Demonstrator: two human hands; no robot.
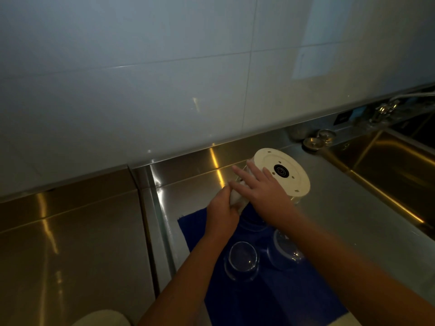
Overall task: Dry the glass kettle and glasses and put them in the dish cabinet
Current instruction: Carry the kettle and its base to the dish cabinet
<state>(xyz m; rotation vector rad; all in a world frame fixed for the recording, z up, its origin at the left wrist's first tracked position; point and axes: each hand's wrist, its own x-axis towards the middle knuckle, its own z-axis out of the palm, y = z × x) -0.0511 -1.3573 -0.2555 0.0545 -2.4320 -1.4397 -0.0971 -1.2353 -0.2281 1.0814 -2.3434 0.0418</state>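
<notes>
Stainless-steel counter (341,208) fills the head view, and on it the glass kettle (270,161) is tipped well off upright. Its round cream base, with a black connector ring at the centre, faces up and to the right. Its long axis slopes from that base down and left toward the blue towel (294,297). The mouth end is hidden under the hands, so I cannot tell whether it touches the towel.

Two glasses stand upside down on the towel nearer the camera, one on the left (242,260) and one on the right (286,252). A third faint rim seems to show just below the hands, too dim to be sure.

Behind the counter rises a white tiled wall (141,90), and a seam splits the steel top into two sections. A sink (388,161) is sunk in at the right with a faucet (386,109) above its far edge. Two small metal bowls (317,140) sit near the back splash (possibly sink strainers). The light is low and yellowish on the steel.

The left hand (222,209) is curled tight around a white cloth (235,200), bunched against the kettle's lower side. The right hand (266,196) lies flat on the kettle's glass wall, fingers straight and spread, tips reaching the rim of the base, steadying rather than clasping it.
</notes>
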